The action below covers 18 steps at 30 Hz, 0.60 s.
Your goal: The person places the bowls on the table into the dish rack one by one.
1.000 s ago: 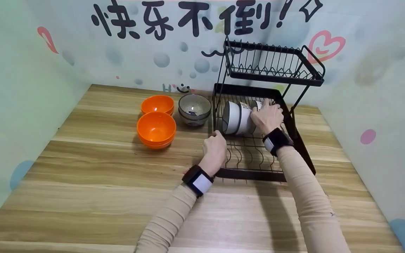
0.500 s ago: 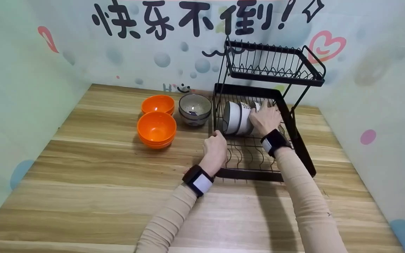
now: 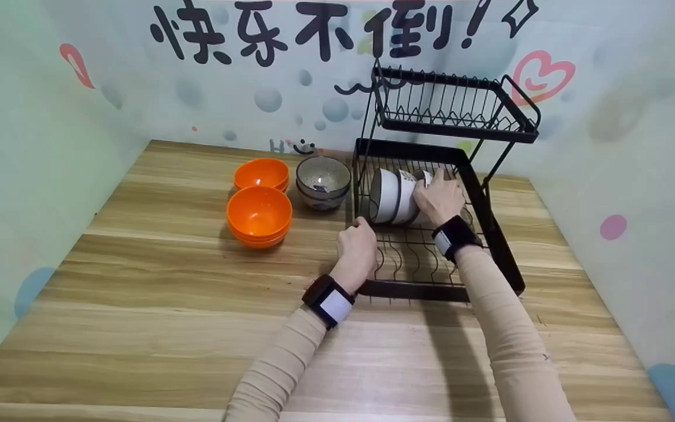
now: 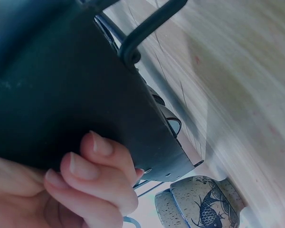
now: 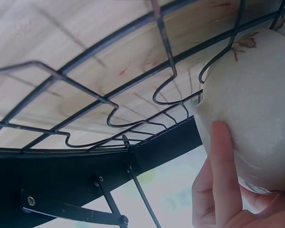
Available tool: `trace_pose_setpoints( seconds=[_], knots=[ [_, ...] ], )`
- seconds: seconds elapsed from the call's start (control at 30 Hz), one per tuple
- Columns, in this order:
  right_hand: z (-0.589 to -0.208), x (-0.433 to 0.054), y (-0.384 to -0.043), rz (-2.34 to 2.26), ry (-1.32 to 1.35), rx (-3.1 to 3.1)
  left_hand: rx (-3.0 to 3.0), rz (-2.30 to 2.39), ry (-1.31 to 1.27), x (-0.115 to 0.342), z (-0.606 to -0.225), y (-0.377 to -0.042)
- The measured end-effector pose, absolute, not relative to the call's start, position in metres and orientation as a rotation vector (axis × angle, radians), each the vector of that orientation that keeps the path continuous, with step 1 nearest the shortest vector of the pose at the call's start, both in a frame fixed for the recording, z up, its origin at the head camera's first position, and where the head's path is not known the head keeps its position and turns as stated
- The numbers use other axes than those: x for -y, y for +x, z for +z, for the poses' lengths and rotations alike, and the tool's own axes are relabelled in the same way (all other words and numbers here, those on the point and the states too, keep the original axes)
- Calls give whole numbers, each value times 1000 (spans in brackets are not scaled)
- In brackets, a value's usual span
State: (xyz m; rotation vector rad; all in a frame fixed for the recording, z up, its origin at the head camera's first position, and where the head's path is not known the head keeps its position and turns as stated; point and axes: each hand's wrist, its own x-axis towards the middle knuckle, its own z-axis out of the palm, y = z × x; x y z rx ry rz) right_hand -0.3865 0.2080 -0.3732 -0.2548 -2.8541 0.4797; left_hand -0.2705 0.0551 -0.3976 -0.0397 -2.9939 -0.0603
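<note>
Head: I see R hand [image 3: 440,196] fingers gripping rightmost white ceramic bowl [image 3: 423,176] on black metal 2-tier rack's [image 3: 416,290] lower level; stacked orange round bowls [image 3: 259,217] & speckled grey bowls [image 3: 323,174] L on wood worktop [image 3: 156,328]. L-wrist: L hand [image 4: 92,185] fingers clenched on rack wall. R-wrist: wire prongs [image 5: 238,19] hem bowl.

Head view: you can read 快乐不倒! in large black lettering [image 3: 324,35] across the back wall [image 3: 226,105]. Lower on that wall, left of a smiley [image 3: 303,151], you can make out a blue-grey letter H [image 3: 275,146]; its neighbouring marks are too small to tell.
</note>
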Motion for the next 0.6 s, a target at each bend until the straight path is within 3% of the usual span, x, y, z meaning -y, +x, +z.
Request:
trace_pose_setpoints(
  seconds=[0.6],
  knots=[
    [-377,-205,-385,470,-199,2845,2983,-116,-30,-54,-399,-271]
  ],
)
